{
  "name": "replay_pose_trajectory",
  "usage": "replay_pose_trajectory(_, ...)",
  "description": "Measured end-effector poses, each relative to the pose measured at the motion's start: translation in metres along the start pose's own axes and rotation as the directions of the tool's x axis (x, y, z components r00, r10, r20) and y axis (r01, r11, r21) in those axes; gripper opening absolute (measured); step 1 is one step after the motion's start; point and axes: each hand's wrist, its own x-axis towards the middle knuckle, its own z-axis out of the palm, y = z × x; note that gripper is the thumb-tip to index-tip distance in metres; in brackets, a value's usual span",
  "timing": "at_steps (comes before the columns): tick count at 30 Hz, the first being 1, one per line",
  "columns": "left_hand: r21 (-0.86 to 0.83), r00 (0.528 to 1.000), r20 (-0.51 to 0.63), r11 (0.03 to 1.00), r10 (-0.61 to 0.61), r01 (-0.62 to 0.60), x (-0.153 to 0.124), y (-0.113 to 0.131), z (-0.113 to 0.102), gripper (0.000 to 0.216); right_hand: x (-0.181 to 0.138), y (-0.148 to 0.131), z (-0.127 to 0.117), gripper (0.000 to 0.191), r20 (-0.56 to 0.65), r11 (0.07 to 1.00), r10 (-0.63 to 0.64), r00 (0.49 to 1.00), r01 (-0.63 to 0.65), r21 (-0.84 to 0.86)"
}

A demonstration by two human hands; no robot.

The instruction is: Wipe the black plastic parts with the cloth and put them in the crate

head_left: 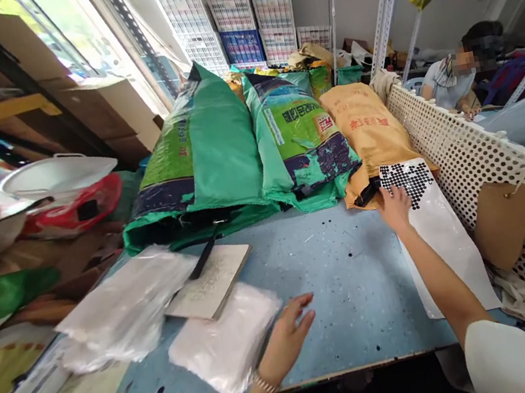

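My left hand [287, 338], with a bracelet at its wrist, hovers over the blue table's front part. Its fingers are stretched and apart, holding nothing, just right of a stack of clear plastic bags [221, 339]. Farther off, my right hand [395, 207] reaches to the upper left edge of a white sheet [446, 245] with rows of black round dots. Its fingers look spread, and the fingertips lie at the dots. Close to its left is the mouth of an orange woven sack [364, 124], where something black [370, 191] shows.
Two green woven sacks [222, 142] [301, 128] lie at the back. On the left are more plastic bags [128, 301], a board [213, 279] and a black-handled tool [206, 255]. A perforated cream basket wall [490, 163] borders the right side. Another person [450, 79] sits beyond.
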Motion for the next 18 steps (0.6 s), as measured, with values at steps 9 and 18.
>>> replay_pose_trajectory(9,0.733,0.998,-0.032,0.680,0.054,-0.013,0.041,-0.030,0.074,0.058,-0.041,0.128,-0.083,0.072,-0.041,0.868,0.451,0.892,-0.449,-0.211)
replay_pose_trajectory(18,0.763,0.996,-0.029,0.645,0.090,-0.036,0.037,-0.023,0.070,0.057,-0.005,0.040,-0.283,0.044,-0.533,0.970,-0.184,0.826,0.064,-0.235)
